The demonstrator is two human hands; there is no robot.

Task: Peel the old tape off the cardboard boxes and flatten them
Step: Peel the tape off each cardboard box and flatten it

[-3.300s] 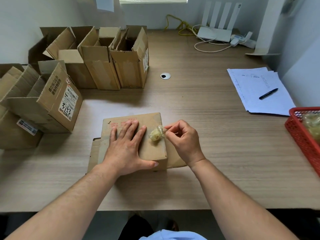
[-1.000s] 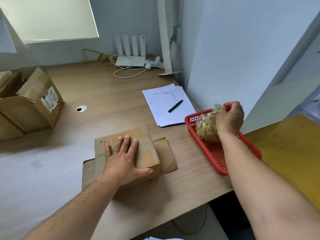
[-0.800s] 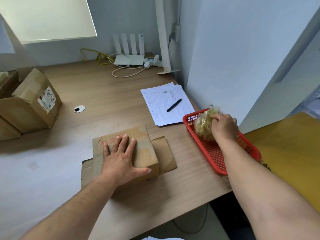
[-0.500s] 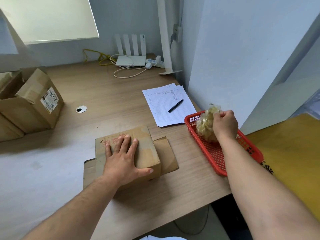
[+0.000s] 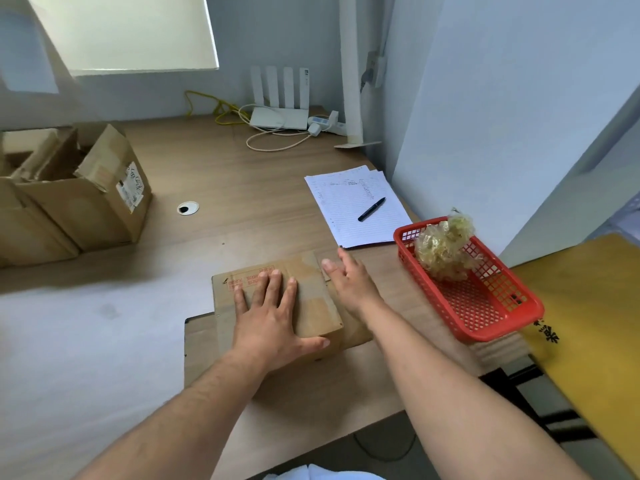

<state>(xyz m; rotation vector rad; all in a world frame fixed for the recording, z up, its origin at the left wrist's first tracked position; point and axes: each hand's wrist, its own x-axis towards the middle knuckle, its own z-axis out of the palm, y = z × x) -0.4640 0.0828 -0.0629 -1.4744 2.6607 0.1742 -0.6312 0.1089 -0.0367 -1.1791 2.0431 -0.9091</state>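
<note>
A small brown cardboard box (image 5: 311, 299) with red print lies on the wooden table (image 5: 242, 188) in front of me, flaps spread beneath it. My left hand (image 5: 273, 317) presses flat on its top, fingers straight, thumb over the near right edge. My right hand (image 5: 346, 278) hovers at the box's right side, fingers relaxed and holding nothing. A crumpled ball of yellowish old tape (image 5: 443, 247) sits in the red plastic basket (image 5: 491, 306) at the table's right edge.
Open cardboard boxes (image 5: 90, 199) stand at the far left. Lined papers (image 5: 349, 209) with a black pen (image 5: 371, 209) lie behind the basket. A white router (image 5: 280, 116) with cables sits at the back wall. A yellow surface (image 5: 588, 323) adjoins on the right.
My right hand let go of the tape ball in the red basket and came back left to the box. My left hand stayed pressed on the box top.
</note>
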